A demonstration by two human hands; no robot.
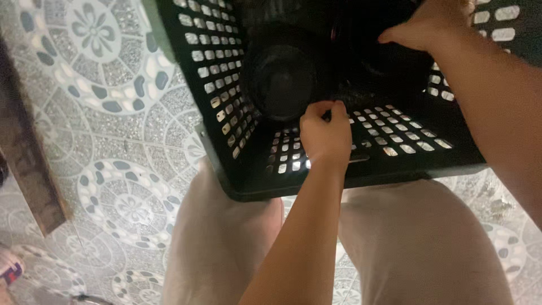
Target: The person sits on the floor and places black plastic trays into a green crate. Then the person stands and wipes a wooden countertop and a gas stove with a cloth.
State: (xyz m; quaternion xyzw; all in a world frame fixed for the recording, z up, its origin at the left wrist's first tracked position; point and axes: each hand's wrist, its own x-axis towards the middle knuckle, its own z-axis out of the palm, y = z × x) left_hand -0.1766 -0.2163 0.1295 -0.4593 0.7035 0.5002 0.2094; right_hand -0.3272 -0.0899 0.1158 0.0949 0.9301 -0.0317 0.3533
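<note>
A black plastic crate (214,73) with slotted walls rests on my lap, its open side facing me. Inside it lies a round black pot-like container (282,79), and more dark things sit behind it, too dark to make out. My left hand (326,135) is inside the crate near the front wall, its fingers pinched together at the lower rim of the round container. My right hand (429,25) reaches in at the upper right with its fingers curled down onto a dark object. What that hand holds is hidden in shadow.
My knees in light trousers (226,243) support the crate. Around them is a grey and white patterned tile floor (113,130). A worn wooden plank (25,169) lies at the left, and part of a shoe (8,268) shows at the bottom left corner.
</note>
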